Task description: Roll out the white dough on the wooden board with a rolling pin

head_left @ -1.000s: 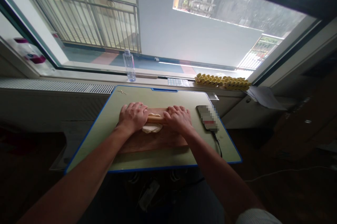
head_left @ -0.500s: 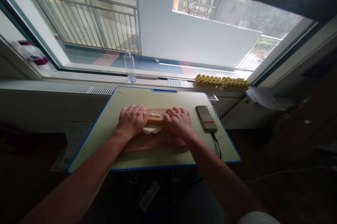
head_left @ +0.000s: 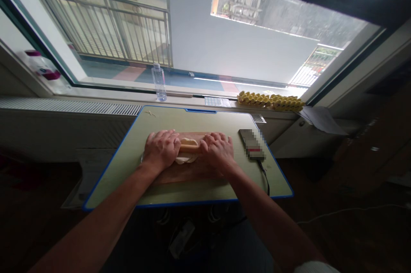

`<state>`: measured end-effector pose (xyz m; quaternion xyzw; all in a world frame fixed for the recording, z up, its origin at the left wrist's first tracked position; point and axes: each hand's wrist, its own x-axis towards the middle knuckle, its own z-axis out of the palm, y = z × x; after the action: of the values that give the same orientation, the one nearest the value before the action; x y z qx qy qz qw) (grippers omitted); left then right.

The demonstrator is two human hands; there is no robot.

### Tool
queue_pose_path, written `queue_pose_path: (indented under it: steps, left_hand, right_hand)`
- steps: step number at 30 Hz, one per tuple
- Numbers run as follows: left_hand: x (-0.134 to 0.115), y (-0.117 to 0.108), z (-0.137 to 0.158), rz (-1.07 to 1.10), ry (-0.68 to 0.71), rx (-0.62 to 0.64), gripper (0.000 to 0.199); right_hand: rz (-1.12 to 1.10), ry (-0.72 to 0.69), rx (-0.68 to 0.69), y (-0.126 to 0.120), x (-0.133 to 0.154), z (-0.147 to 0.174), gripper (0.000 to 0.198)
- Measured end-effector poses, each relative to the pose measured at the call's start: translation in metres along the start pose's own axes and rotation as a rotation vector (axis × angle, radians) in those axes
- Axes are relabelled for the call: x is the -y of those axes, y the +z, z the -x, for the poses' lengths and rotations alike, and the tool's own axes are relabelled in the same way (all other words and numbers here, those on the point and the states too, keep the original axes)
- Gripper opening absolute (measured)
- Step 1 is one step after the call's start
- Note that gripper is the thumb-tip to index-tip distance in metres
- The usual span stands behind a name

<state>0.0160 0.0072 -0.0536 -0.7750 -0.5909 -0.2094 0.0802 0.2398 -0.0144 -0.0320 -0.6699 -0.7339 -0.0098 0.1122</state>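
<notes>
A short wooden rolling pin (head_left: 189, 148) lies crosswise on a piece of pale dough (head_left: 186, 159). My left hand (head_left: 161, 149) is closed over the pin's left end, and my right hand (head_left: 217, 148) covers its right end, fingers curled over it. Dough shows above and below the pin between the two hands; its left part is hidden by my left hand. Beneath it all is a wooden cutting board (head_left: 183, 174), set on a small light table (head_left: 125, 179) with a blue rim.
To the right on the table lies a phone (head_left: 252, 144) with a cable (head_left: 265, 175) plugged in. Thin pale strips (head_left: 150, 114) lie at the far left corner. On the windowsill stand a clear bottle (head_left: 159, 84) and a row of yellow egg trays (head_left: 271, 101).
Both hands stay on the rolling pin, which has shifted very slightly toward the window side or stayed nearly in place. Otherwise the scene looks the same.
</notes>
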Motion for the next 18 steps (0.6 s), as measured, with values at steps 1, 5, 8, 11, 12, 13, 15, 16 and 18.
queue_pose_path:
  steps: [1, 5, 8, 11, 12, 13, 15, 16, 18]
  left_hand:
    - [0.0, 0.0, 0.001, 0.0, 0.002, -0.002, 0.051]
    - [-0.001, -0.002, 0.005, 0.02, -0.004, -0.006, 0.051]
    - [-0.003, -0.005, 0.008, 0.036, -0.01, -0.004, 0.052]
    - [-0.005, -0.008, 0.011, 0.054, -0.017, -0.005, 0.051]
    - [-0.005, -0.009, 0.011, 0.057, -0.018, -0.005, 0.051]
    - [-0.006, -0.01, 0.012, 0.058, -0.02, -0.005, 0.051]
    - [-0.006, -0.011, 0.014, 0.059, -0.018, 0.0, 0.051]
    - [-0.006, -0.012, 0.016, 0.062, -0.017, 0.002, 0.051]
    - [-0.006, -0.013, 0.018, 0.075, -0.014, 0.007, 0.052]
  right_hand:
    - [-0.004, 0.0, -0.004, 0.0, 0.0, 0.001, 0.041]
    - [-0.009, -0.007, -0.026, 0.0, 0.001, 0.005, 0.041]
    - [-0.015, -0.011, -0.034, -0.001, 0.001, 0.01, 0.042]
    - [-0.016, -0.004, -0.026, -0.002, 0.002, 0.013, 0.043]
    - [-0.014, -0.004, -0.023, -0.002, 0.003, 0.015, 0.043]
    - [-0.012, -0.004, -0.022, -0.002, 0.003, 0.016, 0.043]
    - [-0.009, -0.006, -0.027, -0.002, 0.003, 0.018, 0.043]
    - [-0.008, -0.007, -0.031, -0.001, 0.003, 0.019, 0.043]
    - [-0.01, -0.008, -0.041, 0.0, 0.003, 0.021, 0.042]
